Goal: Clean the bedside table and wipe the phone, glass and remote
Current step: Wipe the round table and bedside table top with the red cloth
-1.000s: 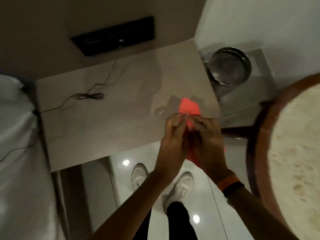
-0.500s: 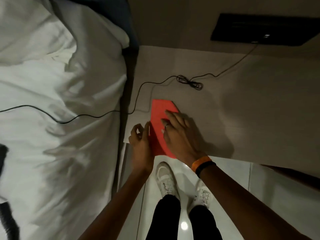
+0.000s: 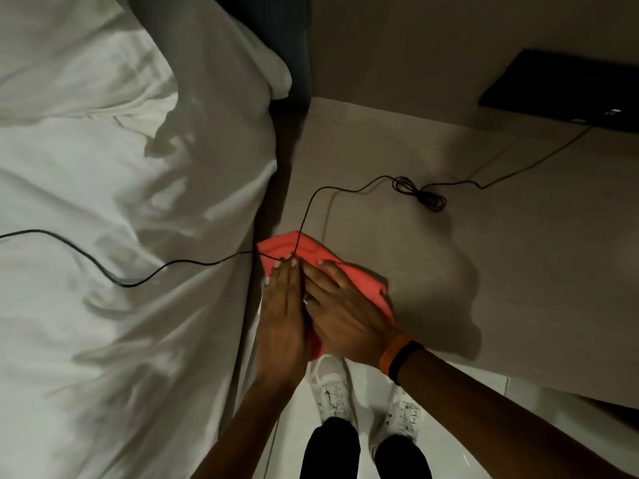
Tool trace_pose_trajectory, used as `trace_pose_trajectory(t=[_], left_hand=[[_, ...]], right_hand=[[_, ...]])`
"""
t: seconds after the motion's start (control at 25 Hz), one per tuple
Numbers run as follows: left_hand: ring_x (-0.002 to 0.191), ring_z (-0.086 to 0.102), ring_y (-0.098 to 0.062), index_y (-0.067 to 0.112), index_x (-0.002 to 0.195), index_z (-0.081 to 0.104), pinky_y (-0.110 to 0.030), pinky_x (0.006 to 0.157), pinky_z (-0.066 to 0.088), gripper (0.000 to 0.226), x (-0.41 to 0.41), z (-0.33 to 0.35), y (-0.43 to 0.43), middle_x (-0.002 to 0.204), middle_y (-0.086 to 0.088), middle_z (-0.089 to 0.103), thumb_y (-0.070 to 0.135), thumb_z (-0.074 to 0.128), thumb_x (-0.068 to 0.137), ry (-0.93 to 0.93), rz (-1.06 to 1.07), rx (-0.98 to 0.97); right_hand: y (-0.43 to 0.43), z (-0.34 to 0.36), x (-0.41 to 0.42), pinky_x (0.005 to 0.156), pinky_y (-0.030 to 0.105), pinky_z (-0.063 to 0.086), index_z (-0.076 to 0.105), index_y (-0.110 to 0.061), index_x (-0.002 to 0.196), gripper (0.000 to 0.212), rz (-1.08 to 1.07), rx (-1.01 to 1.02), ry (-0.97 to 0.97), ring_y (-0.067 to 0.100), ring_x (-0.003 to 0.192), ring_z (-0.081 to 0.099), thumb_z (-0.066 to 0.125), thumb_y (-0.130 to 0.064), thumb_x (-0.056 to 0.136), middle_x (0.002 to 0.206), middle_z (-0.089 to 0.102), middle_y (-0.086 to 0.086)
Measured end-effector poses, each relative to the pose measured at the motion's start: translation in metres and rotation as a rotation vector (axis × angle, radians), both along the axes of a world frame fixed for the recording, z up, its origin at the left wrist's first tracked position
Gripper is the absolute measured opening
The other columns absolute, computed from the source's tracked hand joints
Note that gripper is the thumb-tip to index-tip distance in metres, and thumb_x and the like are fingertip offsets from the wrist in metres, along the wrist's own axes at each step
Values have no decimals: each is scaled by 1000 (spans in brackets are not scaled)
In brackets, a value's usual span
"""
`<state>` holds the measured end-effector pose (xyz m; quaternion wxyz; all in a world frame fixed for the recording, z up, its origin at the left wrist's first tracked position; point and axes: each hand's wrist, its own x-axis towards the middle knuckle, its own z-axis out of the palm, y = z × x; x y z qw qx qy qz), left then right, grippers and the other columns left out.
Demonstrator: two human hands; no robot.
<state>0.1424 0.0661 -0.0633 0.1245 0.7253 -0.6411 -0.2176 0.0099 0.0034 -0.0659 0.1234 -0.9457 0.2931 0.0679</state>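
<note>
Cloth (image 3: 314,248) has been flattened on the bedside table (image 3: 518,271) under left hand (image 3: 281,312) and right hand (image 3: 345,316), fingers straight, together; charger cable (image 3: 420,197) is met at the fingertips; wiping is judged begun.

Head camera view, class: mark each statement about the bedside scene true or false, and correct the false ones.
1. The left hand and right hand both lie flat on the coral-red cloth. True.
2. The thin black cable crosses the cloth and runs onto the white bed sheet. True.
3. A drinking glass stands on the beige table top. False: no glass is in view.
4. The orange wristband is on the left wrist. False: it is on the right wrist.
5. The cloth lies mid-table. False: it lies at the near corner beside the bed.
</note>
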Motion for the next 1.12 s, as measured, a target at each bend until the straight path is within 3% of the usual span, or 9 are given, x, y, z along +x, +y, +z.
trace_pose_trajectory(t=[0.12,0.24,0.4,0.56,0.72,0.88,1.04,1.12], left_hand=[[147,34,-40,-5,154,26,-53,119,32,64,18,-10,-38,159,-27,31,15,45,96,-3,4,-4],[153,25,-34,-1,157,18,-44,125,22,65,25,-16,-94,164,-22,23,23,36,100,39,-8,-18],[150,27,-41,-6,153,26,-50,125,19,65,8,-17,-202,160,-27,29,28,28,98,-82,-117,-70],[156,13,-31,4,157,23,-41,126,4,58,-19,-20,-269,166,-18,20,32,26,107,-106,-200,-38],[157,4,-26,10,161,14,-40,128,2,63,-22,-29,-248,169,-11,10,41,18,106,-151,-249,-90],[157,7,-27,9,160,17,-41,128,4,63,-35,-27,-211,169,-12,14,40,19,106,-160,-283,-100],[157,0,-26,9,161,12,-46,128,6,65,-49,-18,-117,170,-12,4,40,25,106,-175,-310,-17],[157,-2,-27,8,161,10,-48,127,8,68,-51,-12,-49,170,-14,0,44,27,106,-222,-312,68]], right_hand=[[-35,-8,10,126,47,20,55,-8,138,48,-1,-28,-86,29,151,28,49,-31,97,157,40,14],[-85,-12,12,126,45,20,46,-3,146,53,-73,-78,-112,29,153,24,42,-25,98,161,32,16],[-165,-13,1,122,49,28,48,1,143,60,-278,-154,-213,33,147,37,32,-20,89,155,42,19],[-213,-18,-31,125,47,19,33,-7,154,63,-509,-136,-90,29,153,24,26,-27,94,163,31,11],[-201,-21,-40,126,46,14,23,-12,157,66,-587,-116,-99,22,155,16,34,-36,97,167,21,4],[-153,-10,-54,126,46,14,20,-12,158,63,-649,-50,-127,21,156,9,35,-30,99,169,14,3],[-53,-1,-75,121,53,23,28,-11,156,55,-558,-14,-210,27,157,7,32,-24,102,168,17,7],[5,1,-85,120,55,26,28,-11,156,54,-474,37,-170,29,156,9,30,-30,105,167,17,7]])
